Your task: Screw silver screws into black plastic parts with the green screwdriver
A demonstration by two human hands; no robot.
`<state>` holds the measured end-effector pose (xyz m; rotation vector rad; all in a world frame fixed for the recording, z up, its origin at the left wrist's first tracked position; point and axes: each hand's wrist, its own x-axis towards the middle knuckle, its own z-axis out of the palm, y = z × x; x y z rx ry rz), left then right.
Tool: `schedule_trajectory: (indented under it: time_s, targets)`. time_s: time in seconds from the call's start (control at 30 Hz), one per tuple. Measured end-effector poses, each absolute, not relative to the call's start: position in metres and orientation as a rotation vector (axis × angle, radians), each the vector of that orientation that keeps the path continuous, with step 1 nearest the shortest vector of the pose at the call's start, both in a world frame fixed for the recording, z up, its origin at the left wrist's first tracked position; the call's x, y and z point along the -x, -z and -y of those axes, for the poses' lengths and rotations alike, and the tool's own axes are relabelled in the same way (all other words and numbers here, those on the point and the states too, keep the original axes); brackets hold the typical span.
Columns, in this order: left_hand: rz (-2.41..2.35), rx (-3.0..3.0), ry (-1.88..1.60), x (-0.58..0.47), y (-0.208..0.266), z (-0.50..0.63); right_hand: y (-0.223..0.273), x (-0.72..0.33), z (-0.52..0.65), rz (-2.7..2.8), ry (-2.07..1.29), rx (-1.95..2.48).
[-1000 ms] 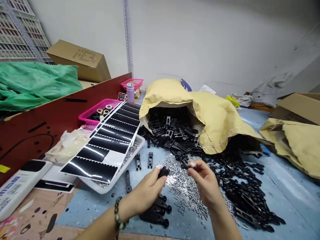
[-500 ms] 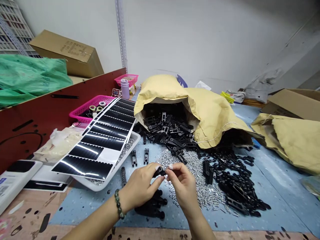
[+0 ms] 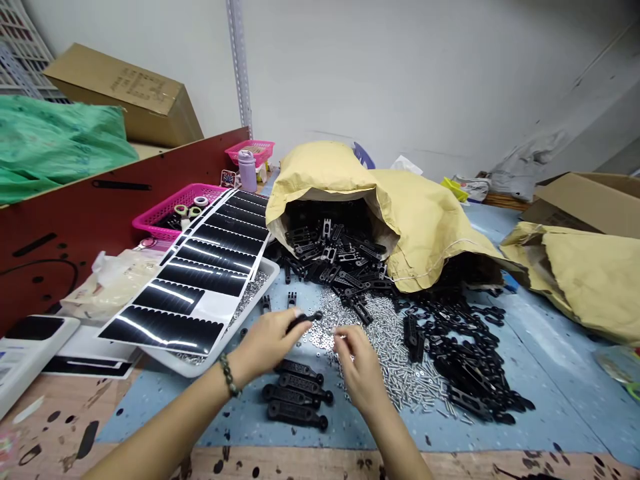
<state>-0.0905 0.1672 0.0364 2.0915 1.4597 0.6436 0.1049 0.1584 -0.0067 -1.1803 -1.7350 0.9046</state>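
Observation:
My left hand (image 3: pixel 267 341) pinches a black plastic arm (image 3: pixel 304 321) with a rounded end, its tip pointing right. Just to the right is my right hand (image 3: pixel 361 365), fingers curled with thumb and index tips close together; anything between them is too small to make out. It hovers at the left edge of the heaped silver screws (image 3: pixel 400 353), near the small nuts (image 3: pixel 320 328). Below my hands, several similar black arms (image 3: pixel 296 413) lie in a row on the blue mat (image 3: pixel 240 430). Two black slotted pieces (image 3: pixel 292 299) stand beyond my left hand.
A paper sack (image 3: pixel 325 167) spills black parts at the back, beside a second sack (image 3: pixel 420 220). Black links (image 3: pixel 470 353) are piled on the right. Sheets of black stickers (image 3: pixel 200 267) cover a white tray (image 3: pixel 273 270) of metal bits on the left, near a pink basket (image 3: pixel 150 220).
My hands have moved apart. The left has gone up and left with the black arm, the right slightly down and away from it. The row of arms below is more exposed.

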Motion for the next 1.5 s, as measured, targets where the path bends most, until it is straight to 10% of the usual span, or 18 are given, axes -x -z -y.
schedule_trajectory:
  time_s: [0.13,1.07,1.5]
  targets:
    - [-1.476,-2.024,-0.613,0.103,-0.023,-0.176,0.030,-0.106,-0.155,2.160,-0.499,1.263]
    - [-1.173,-2.276,-0.307,0.092,-0.007,-0.168,0.035,-0.168,-0.138,2.040,-0.405,1.352]
    - [-1.154,-2.502,-0.376,-0.072,0.007,-0.209,0.062,-0.230,-0.160,1.814,-0.201,1.627]
